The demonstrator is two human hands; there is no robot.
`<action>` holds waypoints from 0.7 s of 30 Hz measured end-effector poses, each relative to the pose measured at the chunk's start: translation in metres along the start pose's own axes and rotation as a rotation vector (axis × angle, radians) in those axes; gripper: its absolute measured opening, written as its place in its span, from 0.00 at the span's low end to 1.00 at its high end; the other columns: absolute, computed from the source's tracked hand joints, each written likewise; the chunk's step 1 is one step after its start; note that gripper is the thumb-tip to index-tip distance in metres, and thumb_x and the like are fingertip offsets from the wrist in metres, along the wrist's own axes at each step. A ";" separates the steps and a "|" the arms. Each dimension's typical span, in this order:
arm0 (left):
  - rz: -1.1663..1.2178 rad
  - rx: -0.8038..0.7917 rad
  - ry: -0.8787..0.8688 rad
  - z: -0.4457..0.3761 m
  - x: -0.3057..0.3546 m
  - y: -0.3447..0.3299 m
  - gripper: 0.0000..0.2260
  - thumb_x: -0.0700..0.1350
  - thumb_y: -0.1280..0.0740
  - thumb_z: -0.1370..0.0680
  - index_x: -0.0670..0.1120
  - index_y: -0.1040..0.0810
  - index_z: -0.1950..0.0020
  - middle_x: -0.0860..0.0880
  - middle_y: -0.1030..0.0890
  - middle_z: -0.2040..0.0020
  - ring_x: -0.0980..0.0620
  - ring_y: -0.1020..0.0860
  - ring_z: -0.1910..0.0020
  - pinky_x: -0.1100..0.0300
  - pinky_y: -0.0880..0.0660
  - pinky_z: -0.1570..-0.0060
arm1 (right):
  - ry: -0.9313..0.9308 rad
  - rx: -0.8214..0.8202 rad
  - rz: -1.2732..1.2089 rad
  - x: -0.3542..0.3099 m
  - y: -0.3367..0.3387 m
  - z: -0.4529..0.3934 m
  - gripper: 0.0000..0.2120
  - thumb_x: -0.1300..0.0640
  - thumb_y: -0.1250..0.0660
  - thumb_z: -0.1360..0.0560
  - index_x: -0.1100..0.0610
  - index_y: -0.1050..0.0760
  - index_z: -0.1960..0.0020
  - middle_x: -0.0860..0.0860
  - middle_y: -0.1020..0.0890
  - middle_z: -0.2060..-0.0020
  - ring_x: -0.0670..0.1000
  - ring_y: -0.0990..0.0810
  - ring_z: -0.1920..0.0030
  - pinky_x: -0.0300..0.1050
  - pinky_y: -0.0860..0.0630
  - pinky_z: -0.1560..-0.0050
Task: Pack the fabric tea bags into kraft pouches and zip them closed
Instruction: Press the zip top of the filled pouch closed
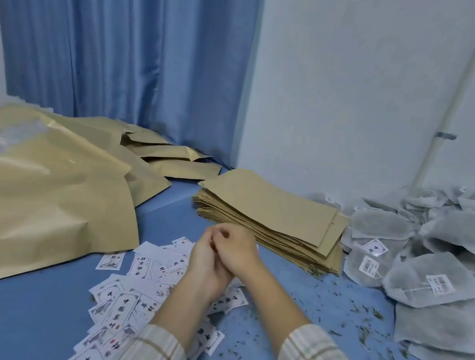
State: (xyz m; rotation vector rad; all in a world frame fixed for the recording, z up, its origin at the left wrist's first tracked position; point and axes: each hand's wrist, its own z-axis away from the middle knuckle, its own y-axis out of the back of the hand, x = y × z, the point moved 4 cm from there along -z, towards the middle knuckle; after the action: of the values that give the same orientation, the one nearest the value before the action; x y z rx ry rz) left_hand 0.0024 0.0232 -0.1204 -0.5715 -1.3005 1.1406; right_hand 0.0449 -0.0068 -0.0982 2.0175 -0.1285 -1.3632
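Hands, left hand (206,263) and right hand (236,249), touch above printed labels (130,296).

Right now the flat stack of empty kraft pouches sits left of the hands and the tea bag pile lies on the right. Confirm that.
Not quite. The head view shows the flat stack of empty kraft pouches just behind and right of the hands, not left; the bulging kraft pouches lie on the left. The tea bag pile is on the right.

A smooth blue tabletop (29,324) carries a flat stack of empty kraft pouches (274,216), a heap of filled kraft pouches (34,197) at left, grey fabric tea bags (445,275) at right, scattered white printed labels (129,303), and loose green tea crumbs (363,321).
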 end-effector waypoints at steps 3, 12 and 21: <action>-0.113 0.020 0.048 -0.017 -0.013 -0.008 0.14 0.50 0.45 0.17 0.41 0.30 0.40 0.41 0.24 0.46 0.44 0.23 0.48 0.52 0.24 0.47 | 0.112 0.070 0.355 0.025 0.027 -0.013 0.15 0.57 0.39 0.24 0.55 0.25 0.39 0.51 0.23 0.40 0.51 0.27 0.40 0.40 0.31 0.44; -0.270 0.060 0.089 -0.046 -0.035 -0.009 0.22 0.45 0.38 0.20 0.39 0.40 0.29 0.35 0.30 0.34 0.33 0.25 0.42 0.44 0.25 0.50 | -0.132 0.136 1.015 0.107 0.096 -0.028 0.27 0.44 0.49 0.20 0.57 0.45 0.26 0.54 0.31 0.32 0.55 0.39 0.29 0.52 0.49 0.28; -0.223 0.007 0.103 -0.032 -0.054 -0.020 0.24 0.47 0.30 0.27 0.41 0.33 0.35 0.37 0.25 0.43 0.36 0.22 0.48 0.47 0.22 0.53 | 0.832 0.614 0.979 0.086 0.110 0.043 0.05 0.64 0.26 0.37 0.58 0.17 0.61 0.50 0.20 0.74 0.52 0.22 0.71 0.40 0.26 0.67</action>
State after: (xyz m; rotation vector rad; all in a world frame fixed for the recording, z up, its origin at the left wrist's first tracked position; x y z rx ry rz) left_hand 0.0459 -0.0240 -0.1345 -0.4607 -1.2375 0.9200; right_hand 0.0777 -0.1491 -0.1096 2.2955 -1.0711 0.1809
